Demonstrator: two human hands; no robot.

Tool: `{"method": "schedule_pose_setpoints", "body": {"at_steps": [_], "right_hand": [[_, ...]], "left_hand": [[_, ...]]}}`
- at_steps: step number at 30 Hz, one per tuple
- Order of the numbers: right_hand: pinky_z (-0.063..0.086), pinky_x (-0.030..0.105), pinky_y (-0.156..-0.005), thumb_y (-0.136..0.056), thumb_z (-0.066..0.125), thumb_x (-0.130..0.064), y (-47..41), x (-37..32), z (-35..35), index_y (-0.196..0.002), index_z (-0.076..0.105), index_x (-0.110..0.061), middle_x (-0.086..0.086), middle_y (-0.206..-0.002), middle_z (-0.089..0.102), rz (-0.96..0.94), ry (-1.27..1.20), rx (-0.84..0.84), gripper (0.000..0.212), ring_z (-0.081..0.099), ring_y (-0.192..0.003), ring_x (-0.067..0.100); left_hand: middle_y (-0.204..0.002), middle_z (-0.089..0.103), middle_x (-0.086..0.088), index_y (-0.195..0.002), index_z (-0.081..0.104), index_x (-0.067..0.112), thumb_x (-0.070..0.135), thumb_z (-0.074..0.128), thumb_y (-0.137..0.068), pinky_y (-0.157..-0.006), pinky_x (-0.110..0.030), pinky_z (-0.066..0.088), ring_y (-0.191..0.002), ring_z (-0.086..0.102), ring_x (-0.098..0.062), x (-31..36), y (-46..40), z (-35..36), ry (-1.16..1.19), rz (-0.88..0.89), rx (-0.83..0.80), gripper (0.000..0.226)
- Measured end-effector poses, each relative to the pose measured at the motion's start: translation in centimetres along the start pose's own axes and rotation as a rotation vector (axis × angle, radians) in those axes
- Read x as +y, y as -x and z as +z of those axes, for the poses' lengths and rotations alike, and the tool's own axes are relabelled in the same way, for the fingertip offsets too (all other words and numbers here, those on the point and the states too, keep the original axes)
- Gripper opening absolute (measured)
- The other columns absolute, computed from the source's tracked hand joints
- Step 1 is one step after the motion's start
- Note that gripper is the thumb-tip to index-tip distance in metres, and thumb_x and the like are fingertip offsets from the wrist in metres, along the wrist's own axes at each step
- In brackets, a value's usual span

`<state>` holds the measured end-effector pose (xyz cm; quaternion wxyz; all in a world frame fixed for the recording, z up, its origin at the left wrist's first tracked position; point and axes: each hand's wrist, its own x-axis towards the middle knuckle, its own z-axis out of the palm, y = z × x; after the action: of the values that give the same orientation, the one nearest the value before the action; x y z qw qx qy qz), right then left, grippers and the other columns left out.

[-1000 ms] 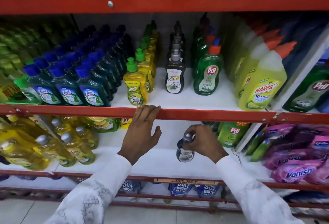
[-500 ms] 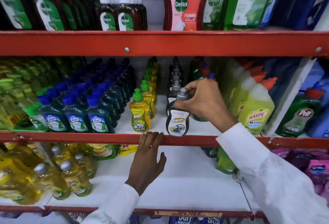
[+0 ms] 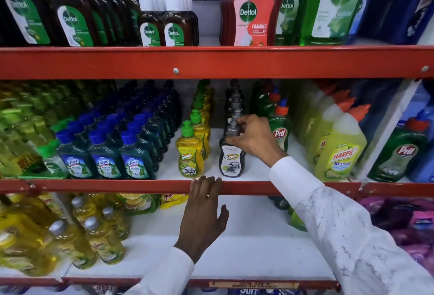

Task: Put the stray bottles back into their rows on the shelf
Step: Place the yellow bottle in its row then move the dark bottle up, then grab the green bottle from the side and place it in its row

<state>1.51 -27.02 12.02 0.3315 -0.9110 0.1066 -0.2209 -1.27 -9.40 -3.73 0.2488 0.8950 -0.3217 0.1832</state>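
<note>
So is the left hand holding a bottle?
No, the left hand rests on the red shelf rail; the right hand grips the black bottle.

narrow gap btw Lizol row (image 3: 105, 161), yellow bottles (image 3: 190, 159)

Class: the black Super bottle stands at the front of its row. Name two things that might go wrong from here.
1. The right hand holds the black Super bottle high, at its cap; near the red shelf edge, it might tip forward.
2. The wrist lies beside the Pril bottle and might knock it.
</note>
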Motion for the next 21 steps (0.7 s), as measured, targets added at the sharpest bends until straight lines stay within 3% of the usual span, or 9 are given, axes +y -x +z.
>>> {"method": "schedule_pose_setpoints", "body": {"at_steps": [6,9,14,17,21], "right_hand": [[0.051,0.022,-0.074,-0.074,0.082,-0.031,3.8,1.5,-2.1,-0.118,0.067,-0.017,0.002,-0.108,0.074,-0.034,-0.023,0.129,0.049,0.066,-0.085,0.012],[0.056,0.025,-0.065,-0.078,0.075,-0.031,7.2,5.1,-4.6,-0.106,0.07,-0.023,-0.003,-0.1,0.073,-0.05,-0.056,0.399,0.03,0.064,-0.071,0.011],[0.056,0.042,-0.07,-0.08,0.067,-0.014,11.0,12.8,-10.5,-0.1,0.065,-0.02,0.001,-0.091,0.07,0.091,-0.213,0.911,0.021,0.065,-0.074,0.021],[0.051,0.047,-0.089,-0.078,0.067,-0.014,10.8,17.5,-13.6,-0.115,0.058,-0.014,0.008,-0.111,0.064,0.199,-0.176,1.04,0.038,0.061,-0.1,0.028],[0.039,0.045,-0.109,-0.072,0.075,-0.015,9.4,22.8,-15.8,-0.137,0.04,-0.004,0.019,-0.135,0.05,0.404,-0.08,0.934,0.074,0.046,-0.126,0.035]], "left_hand": [[-0.139,0.053,-0.011,-0.142,0.046,0.017,0.033,0.061,-0.083,-0.114,-0.063,0.034,-0.136,0.044,-0.037,2.6,-0.4,1.1,-0.118,0.096,0.0,0.063],[-0.141,0.053,-0.01,-0.145,0.044,0.02,0.033,0.059,-0.086,-0.114,-0.063,0.033,-0.135,0.046,-0.035,5.0,-1.5,2.7,-0.093,0.206,-0.003,0.063],[-0.136,0.055,-0.006,-0.142,0.047,0.022,0.033,0.061,-0.083,-0.114,-0.06,0.032,-0.13,0.049,-0.032,8.2,-3.4,5.3,-0.097,0.242,-0.066,0.061],[-0.128,0.059,-0.004,-0.139,0.051,0.02,0.035,0.061,-0.081,-0.113,-0.061,0.03,-0.122,0.052,-0.03,9.2,-3.7,6.0,-0.118,0.2,-0.05,0.06],[-0.127,0.06,-0.006,-0.138,0.051,0.018,0.033,0.059,-0.081,-0.113,-0.062,0.029,-0.119,0.053,-0.031,9.6,-3.5,6.3,-0.128,0.193,-0.008,0.06]]}}
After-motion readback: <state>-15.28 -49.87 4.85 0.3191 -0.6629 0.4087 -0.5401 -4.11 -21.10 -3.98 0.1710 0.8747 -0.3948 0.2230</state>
